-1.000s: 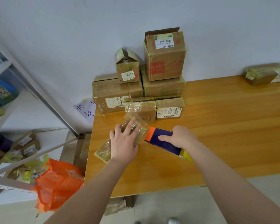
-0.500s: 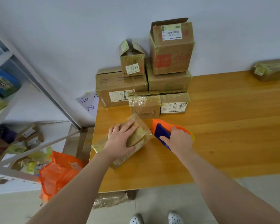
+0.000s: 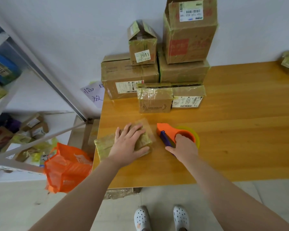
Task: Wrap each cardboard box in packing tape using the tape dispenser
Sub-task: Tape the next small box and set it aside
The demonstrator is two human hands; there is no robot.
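Pale tiled floor (image 3: 40, 205) lies nearest, with two white perforated shoes (image 3: 142, 217) standing just short of an orange-brown wooden table (image 3: 232, 147). On the table's left part the left hand (image 3: 128, 144) lies flat, fingers straight and spread, pressing a flat tape-covered cardboard box (image 3: 105, 145). Just right of the box and apart from it, the right hand (image 3: 184, 148) curls around an orange and purple tape dispenser (image 3: 170, 130) carrying a yellowish tape roll (image 3: 196, 137). Farther back, stacked taped cardboard boxes (image 3: 182, 70) stand against the white wall (image 3: 73, 30).

One head-worn wide-angle view, steeply downward, close above the table (image 3: 240, 130).
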